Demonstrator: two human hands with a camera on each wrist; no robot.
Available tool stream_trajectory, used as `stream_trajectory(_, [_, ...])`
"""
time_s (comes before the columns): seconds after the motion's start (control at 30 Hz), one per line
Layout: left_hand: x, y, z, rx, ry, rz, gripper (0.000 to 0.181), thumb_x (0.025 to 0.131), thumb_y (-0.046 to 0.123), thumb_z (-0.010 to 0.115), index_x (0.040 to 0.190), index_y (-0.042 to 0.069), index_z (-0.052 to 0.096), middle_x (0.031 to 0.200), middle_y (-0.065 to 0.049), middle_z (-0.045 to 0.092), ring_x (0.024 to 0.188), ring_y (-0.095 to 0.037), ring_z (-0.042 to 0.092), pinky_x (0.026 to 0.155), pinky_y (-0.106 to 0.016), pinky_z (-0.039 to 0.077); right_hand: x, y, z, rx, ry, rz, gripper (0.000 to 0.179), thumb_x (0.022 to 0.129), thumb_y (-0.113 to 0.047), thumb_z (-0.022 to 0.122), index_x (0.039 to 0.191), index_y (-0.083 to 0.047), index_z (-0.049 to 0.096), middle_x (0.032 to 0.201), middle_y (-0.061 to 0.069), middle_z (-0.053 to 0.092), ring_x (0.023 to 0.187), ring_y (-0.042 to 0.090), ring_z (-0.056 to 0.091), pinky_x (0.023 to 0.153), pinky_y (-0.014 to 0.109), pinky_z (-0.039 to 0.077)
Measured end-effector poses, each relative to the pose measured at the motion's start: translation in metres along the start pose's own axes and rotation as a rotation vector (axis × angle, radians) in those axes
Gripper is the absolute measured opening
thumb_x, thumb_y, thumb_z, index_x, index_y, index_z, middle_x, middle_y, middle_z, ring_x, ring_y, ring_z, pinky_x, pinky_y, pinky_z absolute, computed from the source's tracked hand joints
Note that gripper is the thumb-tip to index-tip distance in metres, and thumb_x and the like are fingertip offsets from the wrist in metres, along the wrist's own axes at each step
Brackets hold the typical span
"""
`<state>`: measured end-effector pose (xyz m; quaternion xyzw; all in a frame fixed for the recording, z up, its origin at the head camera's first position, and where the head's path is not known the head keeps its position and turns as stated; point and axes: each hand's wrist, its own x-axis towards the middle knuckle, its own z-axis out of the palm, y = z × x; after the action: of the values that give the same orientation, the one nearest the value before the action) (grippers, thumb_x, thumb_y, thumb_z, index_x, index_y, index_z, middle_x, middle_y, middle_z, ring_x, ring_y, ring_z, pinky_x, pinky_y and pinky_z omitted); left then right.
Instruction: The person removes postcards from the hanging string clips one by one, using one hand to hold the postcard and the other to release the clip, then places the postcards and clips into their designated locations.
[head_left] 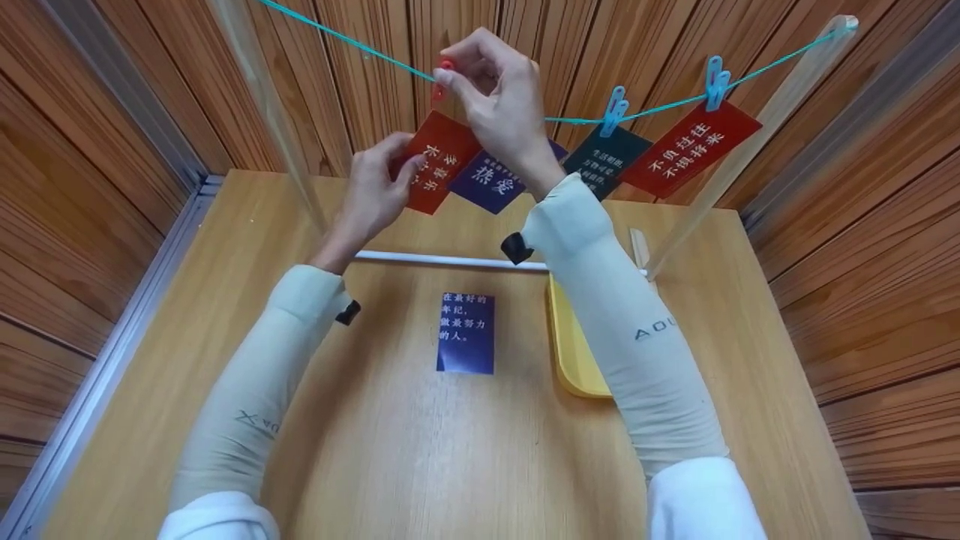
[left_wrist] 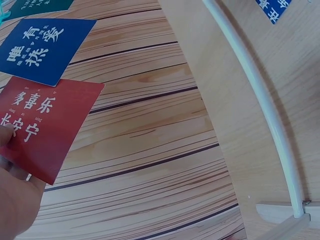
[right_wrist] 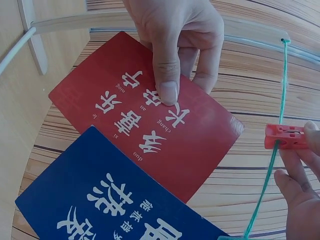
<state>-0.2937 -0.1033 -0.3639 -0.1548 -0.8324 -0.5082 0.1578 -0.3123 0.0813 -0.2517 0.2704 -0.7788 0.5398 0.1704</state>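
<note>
My left hand (head_left: 375, 187) pinches a red card (head_left: 442, 161) with white characters, thumb on its printed face. Above it, my right hand (head_left: 502, 97) holds a red clothespin (right_wrist: 286, 136) at the turquoise string (right_wrist: 283, 90). In the right wrist view the card's near corner appears apart from the clothespin. Beside the red card hangs a blue card (left_wrist: 45, 50); its top is hidden behind my right arm in the head view. Farther right, a dark green card (head_left: 600, 161) and another red card (head_left: 690, 150) hang from light-blue clothespins (head_left: 716, 82).
Wooden posts (head_left: 262, 105) hold the string, with a white bar (head_left: 450, 260) between their bases. On the table (head_left: 420, 465) lies another blue card (head_left: 465, 352). A yellow tray (head_left: 561, 367) is partly covered by my right forearm. Wood-patterned panels (head_left: 862, 262) surround the table.
</note>
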Motion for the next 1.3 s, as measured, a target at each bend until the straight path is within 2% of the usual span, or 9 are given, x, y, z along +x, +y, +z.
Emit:
stream_trajectory(0.27, [-0.002, 0.002, 0.000, 0.004, -0.004, 0.008, 0.032, 0.108, 0.022, 0.059, 0.136, 0.008, 0.064, 0.132, -0.011, 0.073, 0.121, -0.022, 0.071, 0.104, -0.041, 0.060, -0.002, -0.004, -0.004, 0.001, 0.018, 0.005, 0.022, 0.102, -0.019, 0.069, 0.119, -0.005, 0.070, 0.109, 0.008, 0.077, 0.098, 0.014, 0.071, 0.099, 0.024, 0.057])
stream_trajectory(0.57, [-0.005, 0.001, 0.001, -0.010, 0.000, 0.015, 0.031, 0.107, 0.021, 0.060, 0.135, 0.008, 0.064, 0.132, -0.011, 0.073, 0.120, -0.022, 0.072, 0.104, -0.041, 0.060, -0.009, -0.007, -0.014, 0.049, 0.053, -0.074, 0.022, 0.101, -0.020, 0.070, 0.117, -0.004, 0.071, 0.107, 0.005, 0.075, 0.097, 0.015, 0.070, 0.097, 0.027, 0.059])
stream_trajectory(0.93, [-0.011, 0.000, 0.002, 0.004, 0.010, -0.030, 0.032, 0.106, 0.021, 0.061, 0.136, 0.009, 0.064, 0.133, -0.009, 0.072, 0.121, -0.022, 0.071, 0.105, -0.042, 0.059, -0.017, -0.006, -0.022, 0.033, 0.044, -0.030, 0.024, 0.100, -0.021, 0.073, 0.118, -0.007, 0.070, 0.109, 0.007, 0.075, 0.099, 0.016, 0.070, 0.101, 0.026, 0.059])
stream_trajectory(1.17, [-0.018, -0.007, 0.005, -0.017, 0.024, 0.007, 0.031, 0.107, 0.020, 0.061, 0.135, 0.007, 0.064, 0.129, -0.012, 0.073, 0.117, -0.024, 0.072, 0.102, -0.044, 0.060, -0.029, 0.000, -0.025, 0.052, 0.038, -0.114, 0.026, 0.100, -0.022, 0.073, 0.118, -0.004, 0.070, 0.108, 0.007, 0.076, 0.098, 0.015, 0.073, 0.100, 0.030, 0.060])
stream_trajectory(1.3, [-0.023, -0.012, 0.008, -0.020, 0.041, 0.000, 0.032, 0.107, 0.021, 0.061, 0.135, 0.008, 0.064, 0.130, -0.012, 0.073, 0.119, -0.024, 0.071, 0.103, -0.045, 0.060, -0.036, 0.004, -0.027, 0.062, 0.027, -0.118, 0.027, 0.100, -0.022, 0.073, 0.120, -0.005, 0.069, 0.108, 0.006, 0.076, 0.099, 0.015, 0.073, 0.102, 0.029, 0.059])
